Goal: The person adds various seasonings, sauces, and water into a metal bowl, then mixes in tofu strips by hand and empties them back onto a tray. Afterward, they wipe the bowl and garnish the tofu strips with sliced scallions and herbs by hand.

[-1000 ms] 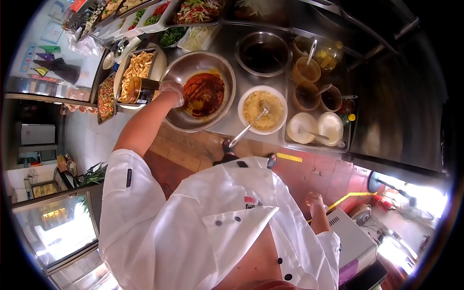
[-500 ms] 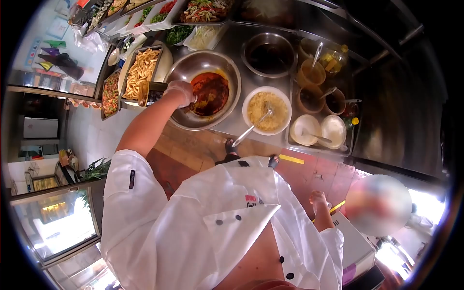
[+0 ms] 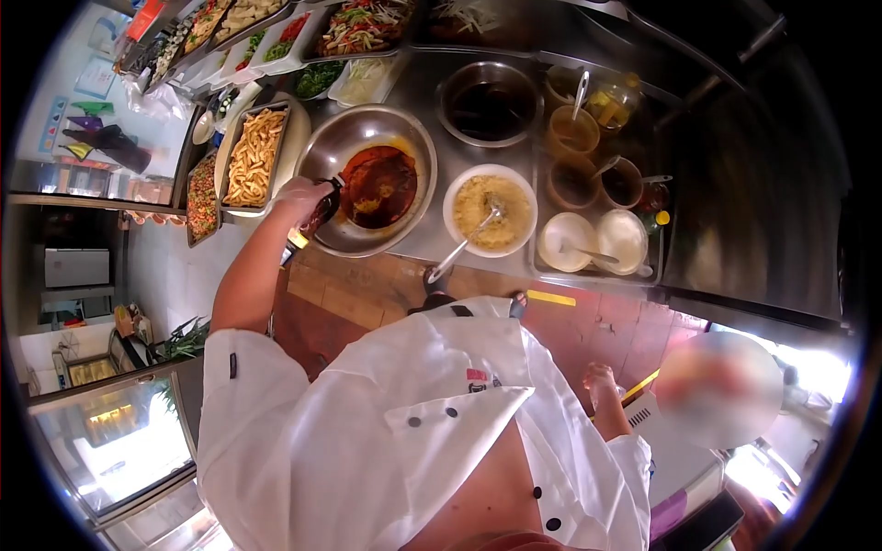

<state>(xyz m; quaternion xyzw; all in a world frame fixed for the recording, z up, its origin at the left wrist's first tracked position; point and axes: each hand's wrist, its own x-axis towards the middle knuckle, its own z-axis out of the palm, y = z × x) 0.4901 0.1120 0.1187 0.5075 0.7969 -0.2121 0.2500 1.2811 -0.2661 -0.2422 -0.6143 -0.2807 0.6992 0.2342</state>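
My left hand [image 3: 305, 197], in a clear plastic glove, is wrapped around a dark sauce bottle [image 3: 322, 215] with a yellow and white label at its lower end. The bottle's neck end is by the left rim of a large steel mixing bowl [image 3: 418, 170]. Dark red, oily sauce [image 3: 378, 186] with a yellowish clump pools in that bowl. Low on the right, away from the counter, my right hand [image 3: 602, 381] is also gloved. Its fingers are curled in, and nothing shows in them.
A white bowl of minced yellowish food [image 3: 496, 230] holds a ladle [image 3: 459, 248]. Behind it stands a steel pot of dark liquid [image 3: 487, 108]. To the right, a tray [image 3: 588, 277] carries several seasoning tubs. A pan of pale strips [image 3: 255, 156] is at left. A person with a blurred head [image 3: 718, 390] is at right.
My left hand has drawn back left and down from over the mixing bowl, turning the bottle so its base now points down toward my forearm. My right hand stays nearly still.
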